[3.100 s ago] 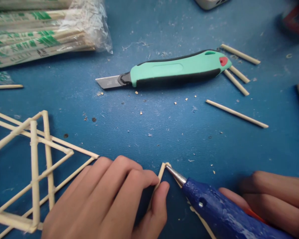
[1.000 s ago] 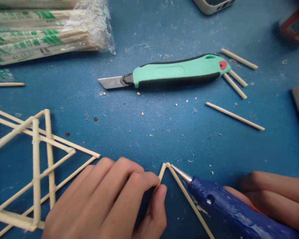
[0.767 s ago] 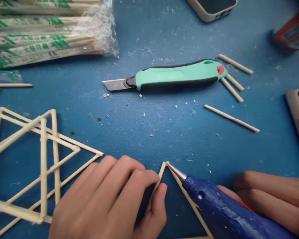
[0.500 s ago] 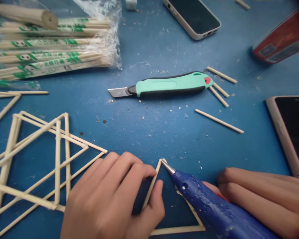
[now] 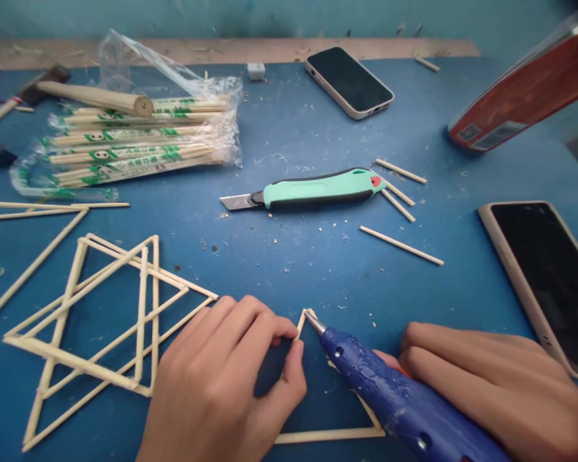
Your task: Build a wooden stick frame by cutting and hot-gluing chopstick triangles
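Okay — my left hand [image 5: 226,378] pinches the pale wooden-stick triangle [image 5: 332,436] on the blue tabletop [image 5: 264,276]; my right hand [image 5: 491,385] grips the blue plastic glue gun [image 5: 390,394] — best hold its metal tip [image 5: 316,323] steady at the top corner.

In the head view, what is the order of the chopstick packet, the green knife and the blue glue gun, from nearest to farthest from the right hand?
1. Blue glue gun, in the grip of the right hand.
2. Green knife, ahead and left.
3. Chopstick packet, farther left and beyond.
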Demonstrator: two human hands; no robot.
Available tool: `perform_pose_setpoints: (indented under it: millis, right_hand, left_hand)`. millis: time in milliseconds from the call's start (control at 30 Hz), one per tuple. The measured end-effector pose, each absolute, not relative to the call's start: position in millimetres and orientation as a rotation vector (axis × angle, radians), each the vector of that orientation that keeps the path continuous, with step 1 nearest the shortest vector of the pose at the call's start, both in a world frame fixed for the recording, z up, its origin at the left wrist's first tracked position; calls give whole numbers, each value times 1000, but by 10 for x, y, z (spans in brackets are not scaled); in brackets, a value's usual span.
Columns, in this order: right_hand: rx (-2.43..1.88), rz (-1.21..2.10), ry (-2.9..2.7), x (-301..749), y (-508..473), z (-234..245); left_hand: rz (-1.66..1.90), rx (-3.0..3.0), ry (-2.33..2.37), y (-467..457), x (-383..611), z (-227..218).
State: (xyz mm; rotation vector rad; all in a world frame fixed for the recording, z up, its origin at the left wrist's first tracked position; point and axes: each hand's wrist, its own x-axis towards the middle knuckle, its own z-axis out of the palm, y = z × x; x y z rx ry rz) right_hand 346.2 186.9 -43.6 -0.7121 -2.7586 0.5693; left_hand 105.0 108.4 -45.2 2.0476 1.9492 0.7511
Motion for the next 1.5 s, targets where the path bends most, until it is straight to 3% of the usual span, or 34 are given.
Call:
perform_pose_setpoints:
  millis: [833,1100,1267,1500]
  right_hand:
    - [-803,462,-2613,3556,1873,-350]
    - [-961,-38,-2647,3632,1860,-439]
    - [-1034,-66,-2723,3628,1826,-499]
    - [-1042,-188,-2658,3665,1776,-519]
  left_hand:
    - [783,2052,1974,1029,1041,-503]
    - [942,1895,2039,962,1027,-413]
    - [1106,1960,2065,794,1013,-368]
    - [873,2120,2021,762,1077,-512]
